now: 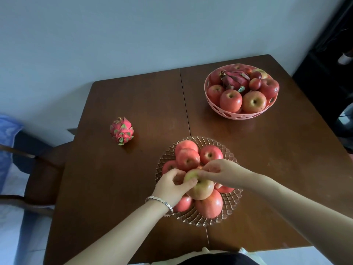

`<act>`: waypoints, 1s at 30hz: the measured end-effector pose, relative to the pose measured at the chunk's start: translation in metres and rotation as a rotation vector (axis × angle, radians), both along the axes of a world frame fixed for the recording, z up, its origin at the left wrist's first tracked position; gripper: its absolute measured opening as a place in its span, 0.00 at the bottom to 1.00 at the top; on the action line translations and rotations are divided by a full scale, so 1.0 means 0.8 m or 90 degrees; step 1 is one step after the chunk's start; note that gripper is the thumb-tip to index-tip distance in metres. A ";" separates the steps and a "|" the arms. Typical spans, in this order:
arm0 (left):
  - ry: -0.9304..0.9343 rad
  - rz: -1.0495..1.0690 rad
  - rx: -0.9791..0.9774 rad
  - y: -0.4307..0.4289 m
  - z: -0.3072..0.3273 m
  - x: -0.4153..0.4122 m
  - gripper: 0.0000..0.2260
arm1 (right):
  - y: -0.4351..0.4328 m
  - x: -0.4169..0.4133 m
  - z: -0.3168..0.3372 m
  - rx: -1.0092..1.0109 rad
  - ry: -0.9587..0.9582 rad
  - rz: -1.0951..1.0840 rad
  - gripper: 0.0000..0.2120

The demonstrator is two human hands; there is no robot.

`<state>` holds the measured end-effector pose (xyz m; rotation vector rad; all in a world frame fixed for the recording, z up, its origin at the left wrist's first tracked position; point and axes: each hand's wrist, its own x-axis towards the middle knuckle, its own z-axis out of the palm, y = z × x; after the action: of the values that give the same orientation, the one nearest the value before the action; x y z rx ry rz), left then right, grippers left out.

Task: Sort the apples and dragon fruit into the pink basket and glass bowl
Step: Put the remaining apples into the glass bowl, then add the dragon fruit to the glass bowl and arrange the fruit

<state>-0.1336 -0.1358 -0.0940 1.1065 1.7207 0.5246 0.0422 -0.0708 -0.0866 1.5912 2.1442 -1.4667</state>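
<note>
A glass bowl (231,205) near the table's front holds several red apples piled up. On top of the pile lies a yellowish-red apple (202,189). My left hand (172,185) grips its left side and my right hand (219,172) pinches its top from the right. A pink basket (238,114) at the back right holds several apples and a dark dragon fruit (236,79). A second, brighter dragon fruit (121,130) lies alone on the table, left of the bowl.
The brown wooden table (133,188) has a seam down its middle. A wooden chair (38,169) stands at the left edge. A pale wall lies behind, dark furniture at the right.
</note>
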 end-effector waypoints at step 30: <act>0.075 0.434 0.068 0.190 -0.020 -0.172 0.32 | 0.123 -0.097 0.014 0.175 0.097 -0.161 0.10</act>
<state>-0.2712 0.0164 -0.1102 0.6020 2.1895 0.9913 -0.0351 0.0275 -0.0756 1.9666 2.3899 -1.4537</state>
